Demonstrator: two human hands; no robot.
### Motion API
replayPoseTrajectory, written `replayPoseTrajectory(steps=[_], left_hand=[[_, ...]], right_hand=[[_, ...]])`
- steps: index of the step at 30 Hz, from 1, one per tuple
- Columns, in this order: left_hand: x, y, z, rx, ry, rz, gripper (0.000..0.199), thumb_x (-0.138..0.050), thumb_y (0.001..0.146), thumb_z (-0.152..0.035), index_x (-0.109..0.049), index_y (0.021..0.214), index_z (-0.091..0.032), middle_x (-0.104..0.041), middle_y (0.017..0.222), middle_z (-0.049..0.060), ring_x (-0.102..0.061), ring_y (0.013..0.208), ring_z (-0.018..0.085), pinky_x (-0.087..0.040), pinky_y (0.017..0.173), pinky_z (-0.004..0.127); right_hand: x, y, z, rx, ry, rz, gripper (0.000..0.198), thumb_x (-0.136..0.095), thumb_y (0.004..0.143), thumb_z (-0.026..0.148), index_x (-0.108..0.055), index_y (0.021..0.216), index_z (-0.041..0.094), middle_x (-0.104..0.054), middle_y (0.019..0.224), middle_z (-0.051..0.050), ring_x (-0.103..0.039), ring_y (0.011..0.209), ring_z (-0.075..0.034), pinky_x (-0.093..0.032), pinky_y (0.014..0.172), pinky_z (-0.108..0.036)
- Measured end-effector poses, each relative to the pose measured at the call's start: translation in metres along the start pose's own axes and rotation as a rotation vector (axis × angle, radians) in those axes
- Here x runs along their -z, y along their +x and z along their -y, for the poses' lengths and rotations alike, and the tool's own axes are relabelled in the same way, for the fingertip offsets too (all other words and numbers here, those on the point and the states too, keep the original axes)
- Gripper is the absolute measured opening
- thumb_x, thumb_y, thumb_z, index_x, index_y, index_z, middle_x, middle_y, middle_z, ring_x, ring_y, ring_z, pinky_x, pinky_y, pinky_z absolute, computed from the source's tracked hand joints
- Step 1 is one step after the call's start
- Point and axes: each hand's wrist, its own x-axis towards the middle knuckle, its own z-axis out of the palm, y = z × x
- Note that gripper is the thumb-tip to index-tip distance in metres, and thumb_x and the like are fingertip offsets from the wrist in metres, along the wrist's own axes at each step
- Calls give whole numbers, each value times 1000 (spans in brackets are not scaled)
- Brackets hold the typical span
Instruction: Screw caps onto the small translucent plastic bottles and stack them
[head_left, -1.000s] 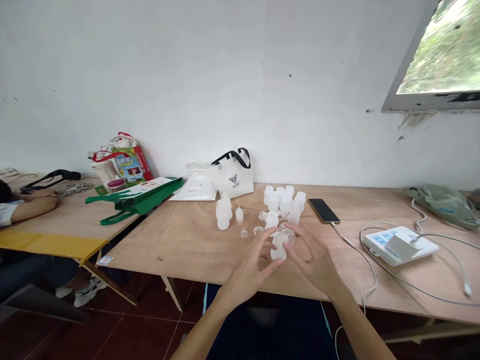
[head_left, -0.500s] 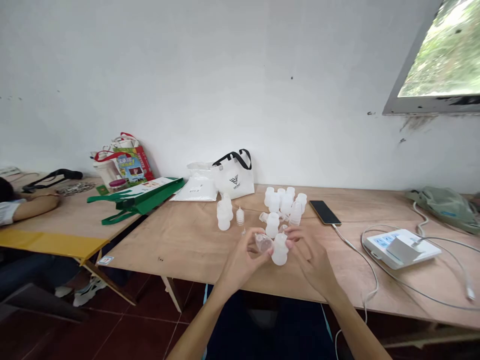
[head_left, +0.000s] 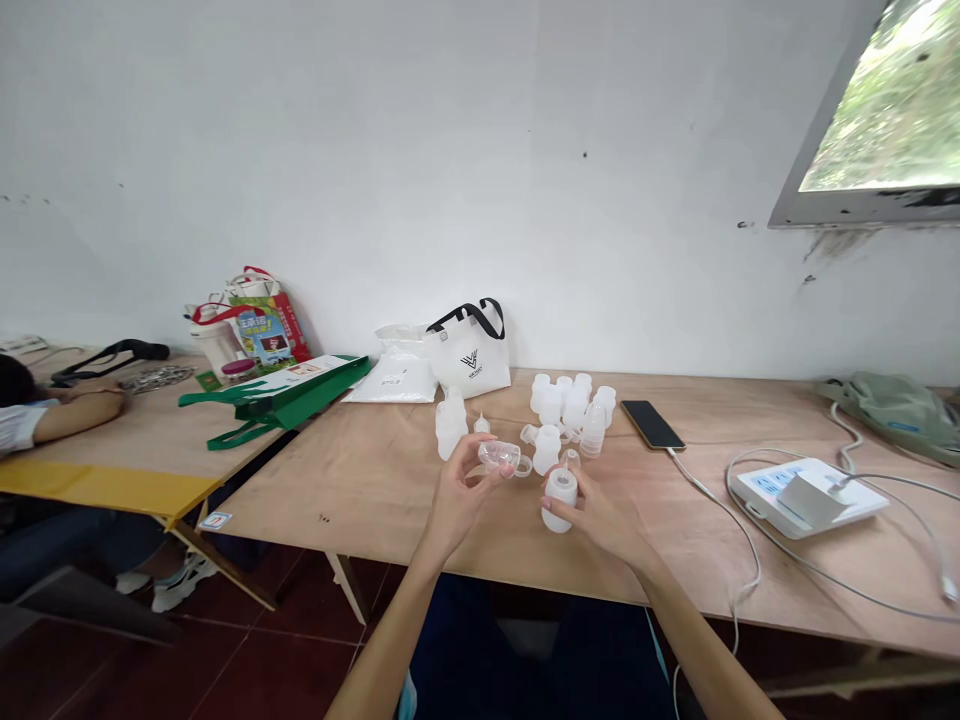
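Note:
In my left hand (head_left: 463, 490) is a clear, dome-shaped plastic cap (head_left: 498, 457), pinched between thumb and fingers and held just above the table. A clear ring-shaped piece (head_left: 523, 467) shows beside it. My right hand (head_left: 592, 507) is wrapped round a small milky-white plastic bottle (head_left: 558, 512), its round top facing me. A small clear tip (head_left: 572, 459) stands out behind that bottle; I cannot tell whether my fingers hold it. Behind my hands is another milky bottle (head_left: 547, 450). A clear nozzle piece (head_left: 481, 425) stands near my left fingers, partly hidden.
Several milky bottles (head_left: 576, 400) stand further back, with more stacked ones (head_left: 450, 430) at the left. A phone (head_left: 652, 425) on a cable and a white power strip (head_left: 806, 495) lie right. Bags (head_left: 469, 350) lean by the wall. A person's arm (head_left: 79, 412) rests on the left table.
My left hand has moved left and up with the clear cap, away from the bottle. My right hand has closed round the bottle, which now tilts towards me.

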Motion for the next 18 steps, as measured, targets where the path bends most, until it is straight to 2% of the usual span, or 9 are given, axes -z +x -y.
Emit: replayPoseTrajectory(steps=[3, 7, 10, 12, 14, 18], left_hand=[[-5, 0, 3, 1, 21, 8, 38, -78, 82, -37, -59, 113, -25, -68, 114, 4, -66, 108, 20, -53, 85, 27], [-7, 0, 6, 1, 29, 5, 38, -77, 83, -39, -59, 114, -25, -68, 113, 4, -65, 109, 20, -53, 89, 28], [-3, 0, 6, -1, 25, -17, 42, -75, 85, -42, -57, 119, -26, -68, 113, 5, -65, 108, 21, -53, 90, 31], [0, 1, 4, -4, 38, -12, 42, -73, 86, -43, -58, 121, -26, -68, 114, 5, -65, 108, 22, -53, 89, 32], [3, 1, 1, 2, 85, 40, 40, -72, 87, -44, -61, 120, -25, -67, 115, 6, -65, 108, 22, -53, 88, 31], [-1, -3, -2, 63, 204, 269, 33, -70, 88, -45, -69, 114, -24, -69, 116, 5, -65, 104, 22, -52, 87, 30]], right_hand=[[-5, 1, -2, 7, 8, 43, 31, -67, 85, 45, -57, 106, 25, -65, 96, -1, -63, 90, -23, -51, 78, -35], [-12, 0, 2, -8, -44, 66, 36, -69, 83, 43, -59, 110, 22, -68, 101, -3, -63, 93, -24, -50, 80, -36], [-12, -2, 11, 20, -145, 55, 41, -69, 83, 45, -60, 116, 23, -70, 104, -3, -64, 95, -25, -50, 80, -36], [-10, -4, 18, 27, -262, 33, 39, -67, 84, 45, -61, 116, 24, -72, 101, -3, -66, 92, -25, -49, 74, -34], [-6, -6, 22, 10, -399, -13, 35, -65, 87, 45, -61, 115, 25, -73, 97, -2, -68, 87, -25, -46, 66, -30], [-1, -14, 24, 50, -667, -66, 30, -63, 89, 44, -61, 114, 27, -75, 91, -2, -70, 79, -24, -37, 57, -27]])
